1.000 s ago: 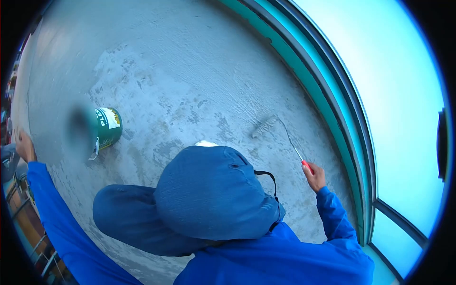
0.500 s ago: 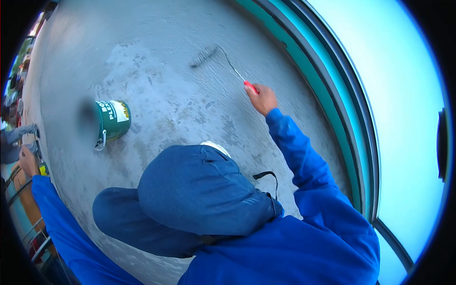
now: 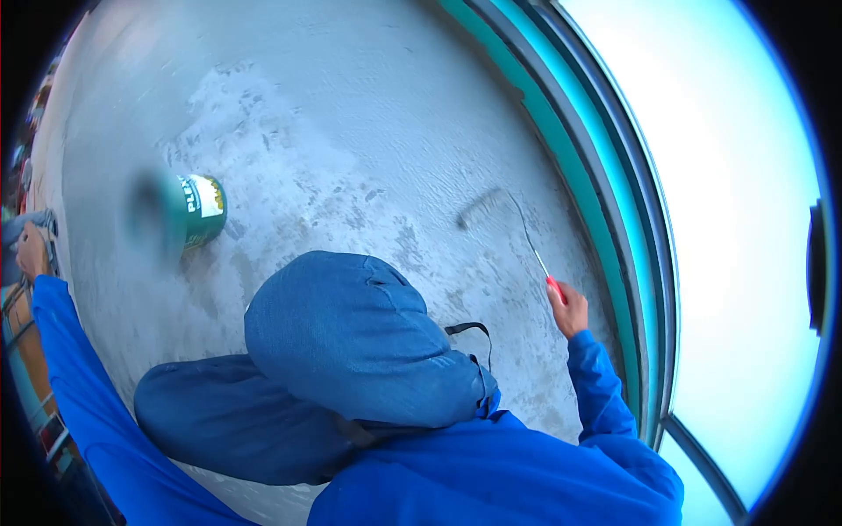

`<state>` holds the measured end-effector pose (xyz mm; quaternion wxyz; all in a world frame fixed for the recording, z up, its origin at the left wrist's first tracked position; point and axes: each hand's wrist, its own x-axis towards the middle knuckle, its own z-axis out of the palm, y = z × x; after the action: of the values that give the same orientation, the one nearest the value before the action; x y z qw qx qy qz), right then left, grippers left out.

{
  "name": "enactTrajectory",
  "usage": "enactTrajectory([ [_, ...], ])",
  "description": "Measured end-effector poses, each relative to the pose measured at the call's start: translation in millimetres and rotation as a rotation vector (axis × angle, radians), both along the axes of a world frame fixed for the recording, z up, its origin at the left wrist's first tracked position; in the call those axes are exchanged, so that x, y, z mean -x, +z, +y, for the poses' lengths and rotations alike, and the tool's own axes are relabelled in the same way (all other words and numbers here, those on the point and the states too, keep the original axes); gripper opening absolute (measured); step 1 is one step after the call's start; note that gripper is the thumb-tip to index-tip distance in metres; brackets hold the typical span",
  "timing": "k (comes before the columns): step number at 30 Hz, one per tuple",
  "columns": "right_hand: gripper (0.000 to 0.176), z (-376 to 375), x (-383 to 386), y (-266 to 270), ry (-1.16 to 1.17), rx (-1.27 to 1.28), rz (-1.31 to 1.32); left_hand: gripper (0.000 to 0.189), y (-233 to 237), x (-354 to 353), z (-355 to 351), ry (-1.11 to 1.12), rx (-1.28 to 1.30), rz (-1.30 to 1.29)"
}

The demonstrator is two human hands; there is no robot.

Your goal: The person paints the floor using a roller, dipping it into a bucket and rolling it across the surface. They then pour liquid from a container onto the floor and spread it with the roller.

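My right hand is wrapped around the red handle of a paint roller. Its thin metal frame reaches up and left to a grey roller head against the grey, partly coated surface. At the far left edge, my left hand looks small with its fingers curled; what it holds, if anything, cannot be made out. A green bucket with a white and yellow label stands left of centre, its left part covered by a dark blur.
Along the right runs a curved teal and dark frame beside a bright pane. My bent legs in blue trousers fill the lower middle. A black strap sticks out by my waist. Blurred rails show at lower left.
My right hand and the roller have moved down and to the right across the surface. The view has shifted slightly, and my left hand now appears higher and nearer the left edge.
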<state>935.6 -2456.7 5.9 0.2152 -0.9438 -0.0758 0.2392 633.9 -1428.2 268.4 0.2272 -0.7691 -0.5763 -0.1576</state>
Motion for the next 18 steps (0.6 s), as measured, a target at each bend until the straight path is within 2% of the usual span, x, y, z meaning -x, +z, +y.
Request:
enactTrajectory([
  [5,0.042,-80.2,52.9,16.7,-0.204,-0.011,0.029,0.06,-30.9,-10.3,26.0,0.013,0.026,0.025],
  [8,0.041,-85.9,54.3,9.2,-0.231,0.052,0.043,0.061,-54.3,-13.0,36.7,0.011,0.047,0.022],
  [12,0.04,-17.8,11.8,-6.6,-0.156,-0.027,0.012,0.062,-76.7,0.5,43.0,0.032,0.05,-0.018],
  [16,0.043,97.0,-56.6,-19.7,0.068,-0.045,-0.062,0.062,-96.5,24.2,22.7,0.039,0.079,-0.168],
  [18,0.049,149.2,-94.4,-43.9,0.157,-0.162,-0.13,0.062,-106.7,43.6,13.8,0.075,0.059,-0.219],
])
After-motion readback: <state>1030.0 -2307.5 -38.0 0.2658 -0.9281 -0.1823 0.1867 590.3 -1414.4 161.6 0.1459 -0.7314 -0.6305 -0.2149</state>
